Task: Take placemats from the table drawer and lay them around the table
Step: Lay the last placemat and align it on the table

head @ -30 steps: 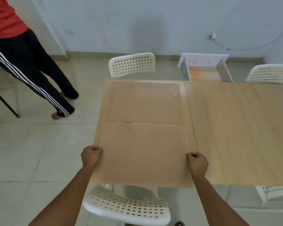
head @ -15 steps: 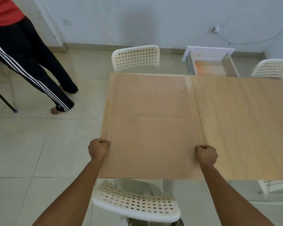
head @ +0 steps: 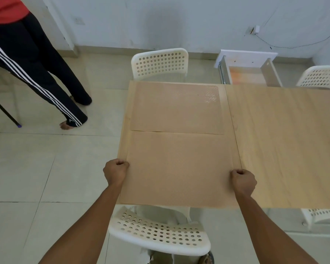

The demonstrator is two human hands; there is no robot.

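Note:
A tan placemat (head: 179,166) lies flat on the near left end of the light wood table (head: 284,145). My left hand (head: 115,171) is fisted on its left edge and my right hand (head: 243,181) on its right edge. A second tan placemat (head: 176,108) lies just beyond it, at the far side of the same table end; their edges meet. The table drawer (head: 249,72) stands pulled out at the far side, white-fronted, with nothing showing inside.
White perforated chairs stand at the near edge (head: 158,235), the far edge (head: 159,62), the far right (head: 321,76) and the near right (head: 322,216). A person in black striped trousers (head: 36,73) stands on the tiled floor at left.
The near placemat has settled a little closer to the table's front edge with both hands still on its sides. The view has shifted slightly; the person at left stays put.

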